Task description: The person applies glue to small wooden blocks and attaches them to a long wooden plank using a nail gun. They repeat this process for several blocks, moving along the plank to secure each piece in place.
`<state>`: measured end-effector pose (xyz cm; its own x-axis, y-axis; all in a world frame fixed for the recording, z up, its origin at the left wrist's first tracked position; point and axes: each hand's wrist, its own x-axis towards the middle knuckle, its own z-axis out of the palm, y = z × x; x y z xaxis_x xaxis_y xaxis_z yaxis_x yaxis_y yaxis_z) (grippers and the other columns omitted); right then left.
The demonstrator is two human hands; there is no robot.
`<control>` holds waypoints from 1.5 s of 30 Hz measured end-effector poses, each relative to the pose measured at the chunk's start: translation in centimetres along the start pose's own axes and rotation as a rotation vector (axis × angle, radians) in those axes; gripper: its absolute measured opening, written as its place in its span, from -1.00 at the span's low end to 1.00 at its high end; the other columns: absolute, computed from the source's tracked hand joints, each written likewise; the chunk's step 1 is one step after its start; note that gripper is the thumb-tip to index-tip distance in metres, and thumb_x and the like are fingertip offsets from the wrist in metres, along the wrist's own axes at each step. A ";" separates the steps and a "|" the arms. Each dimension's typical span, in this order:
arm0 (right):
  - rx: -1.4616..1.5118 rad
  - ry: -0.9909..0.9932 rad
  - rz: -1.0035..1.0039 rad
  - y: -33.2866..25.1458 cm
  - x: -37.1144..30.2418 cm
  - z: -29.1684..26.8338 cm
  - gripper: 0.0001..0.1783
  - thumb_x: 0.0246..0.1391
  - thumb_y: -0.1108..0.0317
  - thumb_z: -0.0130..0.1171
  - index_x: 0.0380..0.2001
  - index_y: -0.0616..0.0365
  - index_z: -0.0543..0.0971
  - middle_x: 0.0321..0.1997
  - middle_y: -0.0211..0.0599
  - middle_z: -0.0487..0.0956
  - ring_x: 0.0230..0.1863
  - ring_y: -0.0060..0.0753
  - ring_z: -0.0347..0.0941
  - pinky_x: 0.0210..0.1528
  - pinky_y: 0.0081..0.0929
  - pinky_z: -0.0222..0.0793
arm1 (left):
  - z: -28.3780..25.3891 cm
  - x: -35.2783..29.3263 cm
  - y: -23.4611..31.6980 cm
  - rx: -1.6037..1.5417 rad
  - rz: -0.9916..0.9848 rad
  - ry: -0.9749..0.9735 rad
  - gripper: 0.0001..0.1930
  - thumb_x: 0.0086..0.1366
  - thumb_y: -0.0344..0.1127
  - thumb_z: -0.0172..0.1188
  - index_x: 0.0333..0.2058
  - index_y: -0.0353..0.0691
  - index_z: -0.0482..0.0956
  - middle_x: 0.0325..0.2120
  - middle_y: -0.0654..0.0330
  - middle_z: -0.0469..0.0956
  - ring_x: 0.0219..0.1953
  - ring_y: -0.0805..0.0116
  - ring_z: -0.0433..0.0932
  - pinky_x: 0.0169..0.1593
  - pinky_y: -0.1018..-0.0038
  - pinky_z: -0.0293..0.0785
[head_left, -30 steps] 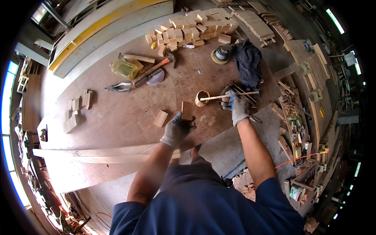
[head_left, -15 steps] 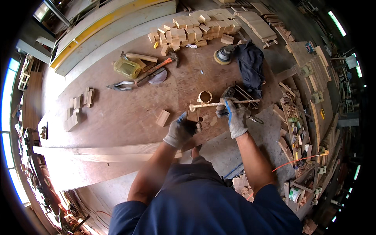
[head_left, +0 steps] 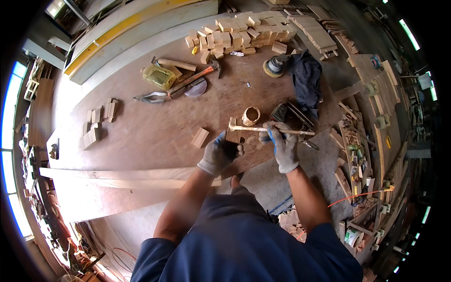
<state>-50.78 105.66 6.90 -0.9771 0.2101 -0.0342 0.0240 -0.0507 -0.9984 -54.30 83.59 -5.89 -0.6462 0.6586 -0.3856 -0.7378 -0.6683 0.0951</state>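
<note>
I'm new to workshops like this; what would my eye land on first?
Probably the gloved hands near the middle: the right hand holds a thin stick, its end at a small wooden block in the left hand. Next, perhaps, the big pile of pale wooden blocks at the table's far side, then the hammer with orange on its handle, left of centre.

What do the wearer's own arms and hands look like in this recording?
The left hand and right hand wear light-grey fabric work gloves with blue patches; the left glove also shows a dark area. Short navy-blue sleeves leave the forearms bare.
</note>
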 end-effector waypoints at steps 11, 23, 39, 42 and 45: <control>0.040 0.002 0.038 -0.4 -1.1 0.0 -0.73 0.47 0.28 0.18 -0.03 0.30 0.66 -0.25 -0.30 0.71 -0.27 -0.49 0.67 -0.12 -0.44 0.65 | -0.1 0.0 0.2 0.032 0.011 -0.029 -0.51 0.55 0.06 0.09 0.13 -0.27 0.58 -0.07 -0.14 0.71 -0.21 -0.01 0.71 -0.06 0.06 0.63; 0.002 0.045 0.002 -0.6 -0.1 -0.6 -0.74 0.45 0.31 0.21 -0.03 0.31 0.68 -0.32 -0.29 0.73 -0.35 -0.51 0.66 -0.24 -0.53 0.62 | -0.5 -0.6 0.6 0.067 0.033 -0.062 -0.48 0.51 0.06 0.16 0.22 -0.21 0.54 -0.06 -0.12 0.70 -0.20 0.01 0.69 -0.01 0.07 0.60; 0.050 0.153 -0.035 -0.3 0.7 -0.6 -0.78 0.45 0.36 0.19 -0.02 0.29 0.66 -0.23 -0.24 0.75 -0.28 -0.47 0.70 -0.18 -0.50 0.67 | 0.4 -1.9 1.2 0.067 0.018 -0.075 -0.46 0.49 0.06 0.20 0.23 -0.21 0.55 -0.05 -0.10 0.68 -0.18 0.03 0.66 -0.03 0.13 0.59; 0.013 0.076 -0.051 -1.1 -0.1 -0.5 -0.79 0.45 0.38 0.19 -0.02 0.30 0.65 -0.21 -0.23 0.74 -0.25 -0.45 0.70 -0.14 -0.47 0.68 | 0.4 -1.8 1.2 0.087 0.043 -0.052 -0.46 0.49 0.08 0.19 0.23 -0.20 0.55 -0.06 -0.08 0.69 -0.20 0.05 0.66 -0.04 0.13 0.59; -0.165 -0.035 -0.162 -1.3 -1.1 -0.3 -0.80 0.43 0.38 0.19 -0.06 0.30 0.65 -0.21 -0.22 0.74 -0.22 -0.43 0.68 -0.13 -0.44 0.66 | 0.1 -1.7 1.2 0.254 0.125 -0.048 -0.46 0.50 0.09 0.18 0.22 -0.20 0.56 -0.07 -0.05 0.69 -0.20 0.07 0.66 -0.05 0.13 0.59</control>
<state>-49.66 105.75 8.22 -0.9777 0.1681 0.1255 -0.1021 0.1414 -0.9847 -54.10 81.64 -5.05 -0.7394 0.5961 -0.3131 -0.6730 -0.6415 0.3681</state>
